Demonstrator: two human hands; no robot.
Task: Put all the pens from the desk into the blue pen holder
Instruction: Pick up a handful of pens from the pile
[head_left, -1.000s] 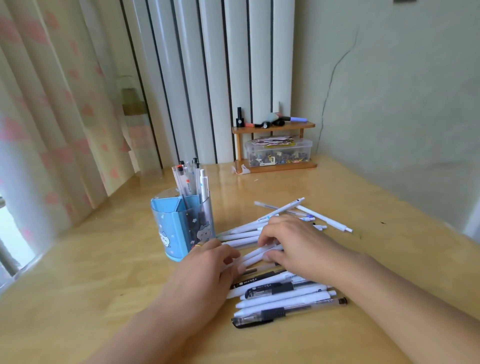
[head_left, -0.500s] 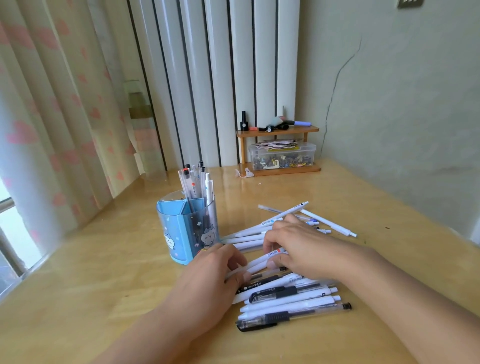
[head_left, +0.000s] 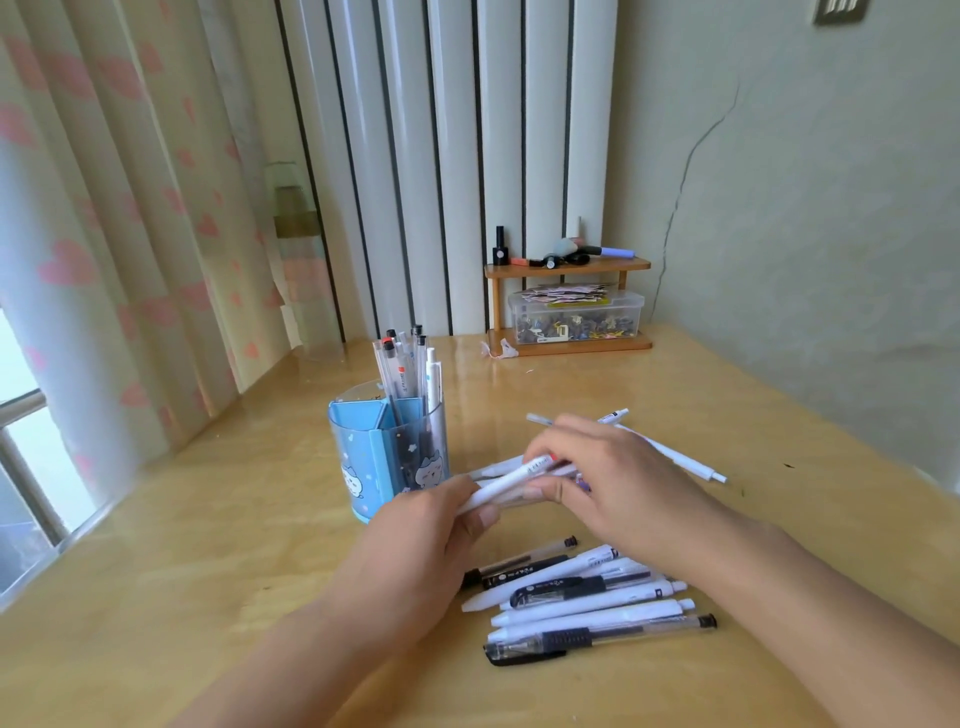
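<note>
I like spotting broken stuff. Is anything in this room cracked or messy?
Yes. A thin dark crack runs down the wall above the little wooden shelf. Loose pens also lie scattered on the desk, not yet in the blue pen holder.

Two bare forearms enter from the bottom edge, each ending in a bare hand. The left hand (head_left: 415, 551) and the right hand (head_left: 618, 488) wear no gloves, and no watch or bracelet shows at either wrist. No sleeve covers either forearm as far as the frame reaches; both are uncovered from wrist to the picture's lower edge. The fingernails that show on the left thumb and the right fingers are short and unpainted. The left forearm is cut off at lower left, the right at lower right. Nothing else of the person is in view.
</note>
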